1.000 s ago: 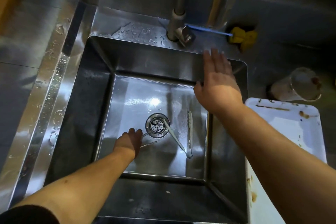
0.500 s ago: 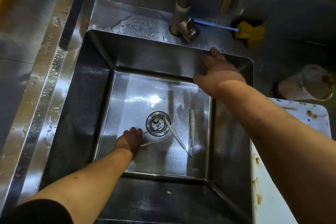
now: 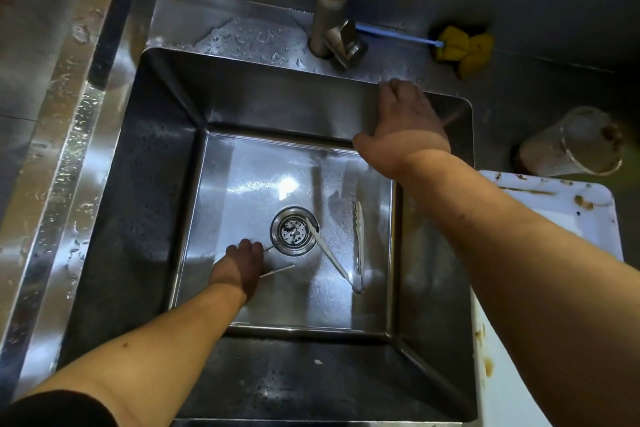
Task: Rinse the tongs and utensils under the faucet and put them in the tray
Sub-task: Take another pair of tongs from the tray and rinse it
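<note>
tongs point(image 3: 358, 243) lie front-to-back beside the drain point(image 3: 294, 230); left grip point(image 3: 239, 267) clasps thin utensil point(image 3: 277, 270).

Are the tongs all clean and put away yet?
Nothing looks done yet. No water shows at the faucet, and what shows of the tray holds no utensils. In hand: the left hand seems to grip a thin utensil by the drain; the right hand is at the sink rim by the faucet. Left: tongs and a long utensil lie in the sink.
</note>
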The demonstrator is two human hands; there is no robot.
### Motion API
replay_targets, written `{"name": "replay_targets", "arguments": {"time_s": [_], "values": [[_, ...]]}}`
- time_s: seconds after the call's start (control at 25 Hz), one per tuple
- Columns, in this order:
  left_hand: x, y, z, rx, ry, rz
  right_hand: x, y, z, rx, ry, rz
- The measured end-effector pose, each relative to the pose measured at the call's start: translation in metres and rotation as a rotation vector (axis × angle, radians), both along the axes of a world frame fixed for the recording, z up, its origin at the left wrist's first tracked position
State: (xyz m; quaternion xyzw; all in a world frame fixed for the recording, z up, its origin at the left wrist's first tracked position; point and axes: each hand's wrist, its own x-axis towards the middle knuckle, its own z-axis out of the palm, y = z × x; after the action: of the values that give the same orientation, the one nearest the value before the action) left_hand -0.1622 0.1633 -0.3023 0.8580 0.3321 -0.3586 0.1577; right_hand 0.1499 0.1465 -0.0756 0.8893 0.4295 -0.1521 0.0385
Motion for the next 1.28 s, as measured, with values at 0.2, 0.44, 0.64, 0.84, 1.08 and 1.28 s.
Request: {"name": "replay_targets", "arguments": {"time_s": [0.2, 0.44, 0.64, 0.84, 1.08, 1.28], "values": [[0.001, 0.002, 0.004, -0.017, -0.006, 0.003, 0.001, -0.007, -0.008, 0.053, 0.025, -0.026], [0.003, 0.004, 0.013, -0.015, 0.008, -0.038, 0.0, -0.006, -0.007, 0.053, 0.052, -0.044], [0.006, 0.006, 0.017, -0.018, 0.03, -0.071, 0.003, -0.004, -0.004, 0.049, 0.097, -0.065], [0.024, 0.004, 0.043, -0.022, 0.031, -0.03, 0.0, -0.006, 0.006, 0.001, 0.182, -0.084], [0.116, 0.02, 0.152, -0.004, -0.325, -0.076, -0.049, -0.086, 0.051, 0.322, 0.136, -0.086], [0.205, 0.032, 0.236, 0.174, -0.609, -0.192, -0.075, -0.206, 0.064, 0.418, 0.078, -0.304]]}}
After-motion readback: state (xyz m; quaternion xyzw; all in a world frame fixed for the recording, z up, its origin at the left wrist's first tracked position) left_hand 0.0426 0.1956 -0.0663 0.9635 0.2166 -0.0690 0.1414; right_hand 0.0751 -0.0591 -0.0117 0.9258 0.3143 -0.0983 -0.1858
